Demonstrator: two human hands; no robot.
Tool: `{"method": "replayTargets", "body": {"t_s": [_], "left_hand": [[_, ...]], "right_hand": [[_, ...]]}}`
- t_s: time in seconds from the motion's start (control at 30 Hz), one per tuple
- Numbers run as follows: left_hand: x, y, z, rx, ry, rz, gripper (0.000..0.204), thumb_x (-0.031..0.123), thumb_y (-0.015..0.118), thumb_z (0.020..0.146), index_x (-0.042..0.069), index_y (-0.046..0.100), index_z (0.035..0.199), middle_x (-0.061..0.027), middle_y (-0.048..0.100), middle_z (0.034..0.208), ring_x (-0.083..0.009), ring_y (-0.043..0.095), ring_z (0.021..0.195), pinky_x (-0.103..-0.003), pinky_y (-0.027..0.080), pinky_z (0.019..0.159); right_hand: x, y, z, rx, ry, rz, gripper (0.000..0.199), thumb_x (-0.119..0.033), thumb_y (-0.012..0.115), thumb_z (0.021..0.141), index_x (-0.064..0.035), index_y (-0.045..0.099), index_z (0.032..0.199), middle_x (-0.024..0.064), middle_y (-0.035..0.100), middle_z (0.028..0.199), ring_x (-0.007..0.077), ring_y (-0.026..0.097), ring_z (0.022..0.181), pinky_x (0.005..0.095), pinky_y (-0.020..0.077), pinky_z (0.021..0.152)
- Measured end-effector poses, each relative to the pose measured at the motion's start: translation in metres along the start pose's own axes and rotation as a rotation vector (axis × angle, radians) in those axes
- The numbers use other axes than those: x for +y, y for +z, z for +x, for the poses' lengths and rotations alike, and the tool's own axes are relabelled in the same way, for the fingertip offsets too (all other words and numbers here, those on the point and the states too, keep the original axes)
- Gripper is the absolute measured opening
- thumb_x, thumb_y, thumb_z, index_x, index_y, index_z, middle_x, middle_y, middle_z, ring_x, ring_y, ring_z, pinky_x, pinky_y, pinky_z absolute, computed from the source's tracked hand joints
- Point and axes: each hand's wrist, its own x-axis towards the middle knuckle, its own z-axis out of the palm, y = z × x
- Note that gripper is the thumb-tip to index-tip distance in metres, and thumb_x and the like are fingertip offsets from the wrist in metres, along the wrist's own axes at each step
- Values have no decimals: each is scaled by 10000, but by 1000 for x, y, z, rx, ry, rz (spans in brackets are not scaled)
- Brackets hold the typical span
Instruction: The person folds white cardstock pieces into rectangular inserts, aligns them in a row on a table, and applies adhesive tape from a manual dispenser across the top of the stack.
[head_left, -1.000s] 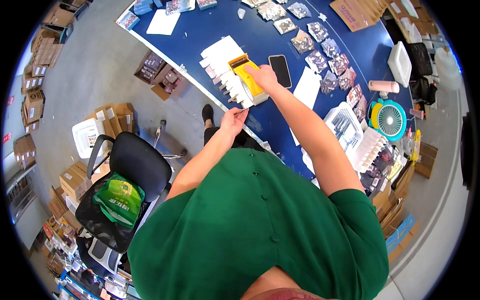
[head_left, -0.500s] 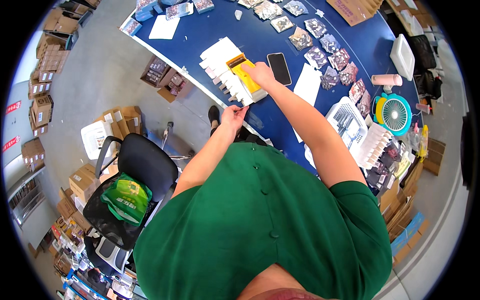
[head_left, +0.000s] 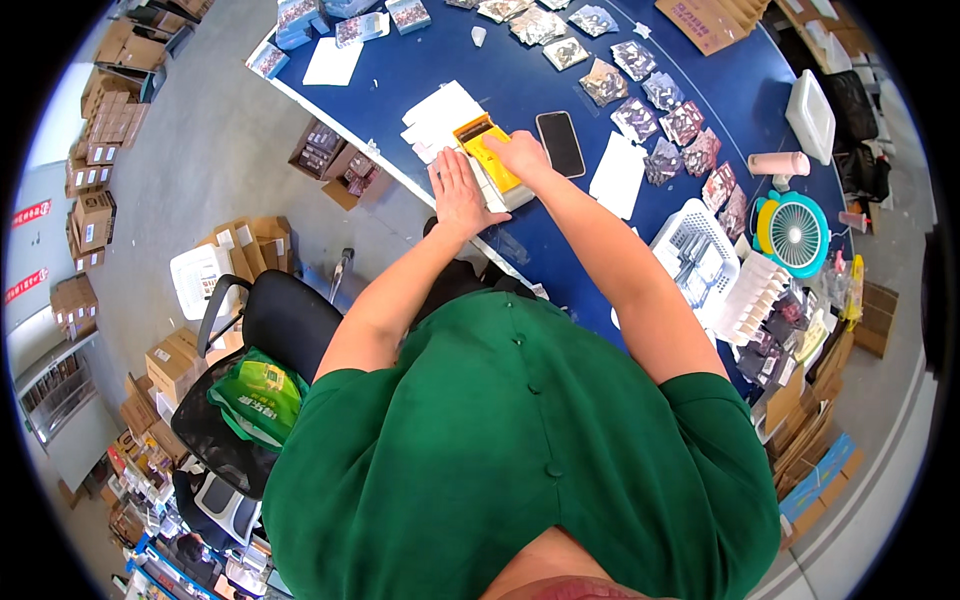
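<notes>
A yellow box (head_left: 497,160) with a dark slot at its far end lies on a white cardboard piece at the table's near edge. My right hand (head_left: 520,157) grips the box from its right side, the thumb over its top and the other fingers mostly hidden. To the left, my left hand (head_left: 460,200) lies flat with its fingers stretched out, pressing on the white cardboard beside the box. More white card sheets (head_left: 442,110) spread out beyond my left fingertips. A black-screened phone (head_left: 560,143) lies just right of my right hand.
Many small packets (head_left: 637,118) lie in rows across the blue table (head_left: 450,50). White paper (head_left: 619,175), a white basket (head_left: 694,245), a teal fan (head_left: 795,232) and a pink cylinder (head_left: 778,164) are at right. A black chair (head_left: 285,320) stands behind left, near open cartons (head_left: 335,160).
My left hand has moved up from the table's edge, opened and come down flat on the white cardboard flaps. My right hand stays at the yellow box.
</notes>
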Motion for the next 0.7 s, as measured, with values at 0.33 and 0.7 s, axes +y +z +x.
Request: {"method": "replayTargets", "body": {"t_s": [0.33, 0.7], "left_hand": [[-3, -7, 14, -111, 31, 139, 1472, 780, 762, 526, -185, 166, 1465, -370, 136, 1549, -468, 66, 1485, -541, 45, 1196], [4, -10, 15, -179, -16, 203, 1446, 721, 793, 541, -173, 147, 1475, -357, 132, 1557, -457, 68, 1489, -517, 57, 1205]], "right_hand": [[-6, -6, 7, -71, 7, -47, 646, -565, 661, 818, -13, 684, 1152, 193, 687, 1162, 324, 658, 1102, 410, 513, 936], [-1, -6, 2, -95, 19, -19, 671, -567, 639, 825, 12, 673, 1163, 206, 680, 1174, 315, 650, 1120, 393, 504, 952]]}}
